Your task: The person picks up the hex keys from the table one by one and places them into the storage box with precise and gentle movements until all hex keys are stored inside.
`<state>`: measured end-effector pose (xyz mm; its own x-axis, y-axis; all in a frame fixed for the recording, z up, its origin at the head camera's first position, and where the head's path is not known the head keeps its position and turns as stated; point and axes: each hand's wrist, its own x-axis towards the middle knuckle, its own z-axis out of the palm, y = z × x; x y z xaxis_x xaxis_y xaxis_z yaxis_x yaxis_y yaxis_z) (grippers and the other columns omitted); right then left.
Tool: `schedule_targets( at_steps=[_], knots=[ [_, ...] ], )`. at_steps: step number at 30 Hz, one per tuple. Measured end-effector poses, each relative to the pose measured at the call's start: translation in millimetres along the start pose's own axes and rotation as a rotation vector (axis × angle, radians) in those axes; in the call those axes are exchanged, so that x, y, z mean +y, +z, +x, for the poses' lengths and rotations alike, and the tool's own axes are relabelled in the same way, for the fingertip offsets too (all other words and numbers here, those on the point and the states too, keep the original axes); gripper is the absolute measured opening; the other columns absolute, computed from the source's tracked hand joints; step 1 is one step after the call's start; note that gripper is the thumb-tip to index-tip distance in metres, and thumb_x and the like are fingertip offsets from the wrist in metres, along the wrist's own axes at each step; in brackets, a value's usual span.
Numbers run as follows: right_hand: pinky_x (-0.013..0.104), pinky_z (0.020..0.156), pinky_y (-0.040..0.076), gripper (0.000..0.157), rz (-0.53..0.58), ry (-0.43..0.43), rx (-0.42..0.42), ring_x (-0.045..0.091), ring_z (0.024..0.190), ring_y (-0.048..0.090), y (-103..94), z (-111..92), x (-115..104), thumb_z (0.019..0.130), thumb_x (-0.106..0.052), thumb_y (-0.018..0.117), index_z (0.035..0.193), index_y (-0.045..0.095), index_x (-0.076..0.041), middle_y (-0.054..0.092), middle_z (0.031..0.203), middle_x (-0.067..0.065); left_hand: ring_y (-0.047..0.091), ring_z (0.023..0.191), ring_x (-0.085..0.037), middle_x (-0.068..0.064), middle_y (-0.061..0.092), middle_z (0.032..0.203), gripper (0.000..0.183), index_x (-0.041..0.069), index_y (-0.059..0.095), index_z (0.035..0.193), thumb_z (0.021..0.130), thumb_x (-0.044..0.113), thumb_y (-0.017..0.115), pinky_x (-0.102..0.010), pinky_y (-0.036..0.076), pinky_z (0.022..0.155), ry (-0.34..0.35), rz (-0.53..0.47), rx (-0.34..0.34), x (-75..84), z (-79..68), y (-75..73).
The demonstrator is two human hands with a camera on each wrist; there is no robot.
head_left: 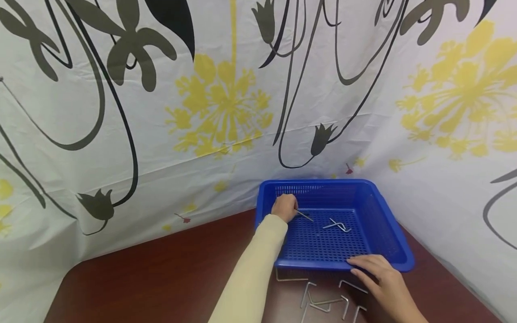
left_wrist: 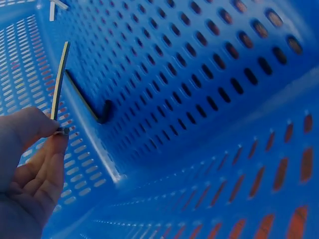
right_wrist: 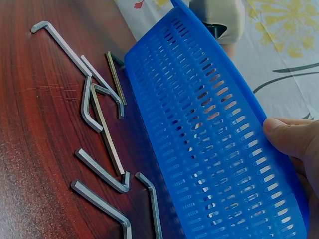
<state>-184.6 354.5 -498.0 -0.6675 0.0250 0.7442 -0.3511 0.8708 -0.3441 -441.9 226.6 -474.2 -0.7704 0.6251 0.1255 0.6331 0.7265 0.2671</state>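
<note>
Inside the blue plastic basket (head_left: pixel 389 224), my left hand (head_left: pixel 284 207) pinches a hex key (left_wrist: pixel 60 82) near its bent end between thumb and fingers. A darker hex key (left_wrist: pixel 84 97) lies on the basket floor close by. Toward the middle of that floor, silvery hex keys (head_left: pixel 337 225) lie crossed. My right hand (head_left: pixel 383 278) grips the near rim of the basket toward its right corner, the thumb (right_wrist: pixel 284 137) against the outer side. Several L-shaped hex keys (right_wrist: pixel 107 129) lie scattered on the table in front of the basket, some overlapping.
A dark red-brown wooden table (head_left: pixel 161 278) carries the basket. Behind and to the right hangs a white cloth (head_left: pixel 226 170) printed with yellow flowers and grey stems, close to the basket's back. The basket walls are slotted.
</note>
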Motion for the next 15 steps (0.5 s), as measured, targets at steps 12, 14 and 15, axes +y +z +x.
schedule_targets(
  at_steps=[12,14,15],
  knots=[
    [0.006,0.090,0.032,0.036,0.036,-0.011,0.002,0.006,0.096,0.054,2.3,-5.3,7.0,0.063,0.000,0.078,0.097,0.072,-0.011,0.068,0.093,0.003,0.063,0.072,-0.019,-0.001,0.067,0.078,0.020,0.013,0.065,0.062,0.080,0.005,0.067,-0.030,0.050,0.060,-0.091,0.015,-0.115,-14.6,2.9,22.0],
    [0.006,0.090,0.033,0.027,0.045,-0.015,-0.005,0.007,0.096,0.054,2.6,-4.3,6.9,0.071,-0.007,0.076,0.097,0.072,-0.011,0.068,0.094,0.002,0.063,0.074,-0.018,-0.001,0.067,0.079,0.018,0.013,0.067,0.064,0.080,0.005,0.068,-0.029,0.050,0.061,-0.090,0.016,-0.122,-15.7,3.2,23.2],
    [0.007,0.091,0.033,0.023,0.046,-0.015,-0.011,0.008,0.096,0.054,2.7,-3.7,6.7,0.074,-0.011,0.074,0.097,0.072,-0.010,0.068,0.094,0.002,0.063,0.074,-0.018,0.000,0.067,0.079,0.018,0.014,0.067,0.064,0.079,0.005,0.068,-0.029,0.050,0.061,-0.088,0.023,-0.127,-16.4,3.2,23.9]
  ],
)
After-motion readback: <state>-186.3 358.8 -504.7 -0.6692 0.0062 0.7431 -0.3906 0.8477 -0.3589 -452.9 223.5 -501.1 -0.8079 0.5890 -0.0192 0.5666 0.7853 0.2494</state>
